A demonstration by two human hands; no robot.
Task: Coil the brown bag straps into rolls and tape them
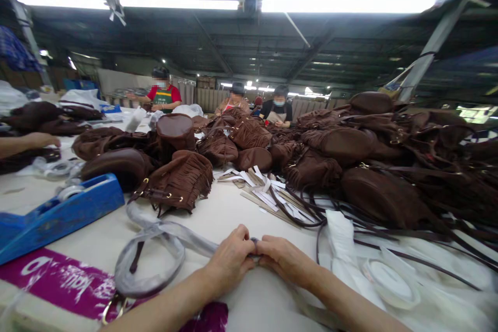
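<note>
A brown bag strap (pixel 194 238) wrapped in clear film runs from a loose coil on the left to my hands. My left hand (pixel 230 258) is closed around its near end, thumb and fingers pinched together. My right hand (pixel 287 259) meets it fingertip to fingertip and pinches the same wrapped end. The fingers hide most of the part between them. Below the coil, a gold-coloured clip (pixel 112 308) shows at the strap's end. Just beyond lies a brown fringed bag (pixel 177 181) with gold eyelets.
A blue tape dispenser (pixel 78 207) stands at the left above a purple printed sheet (pixel 66 280). Brown bags (pixel 334 145) are heaped across the back and right. Paper strips (pixel 268 197), dark straps and white wrapping (pixel 389 275) lie nearby. Another person's hand (pixel 39 141) reaches in at left.
</note>
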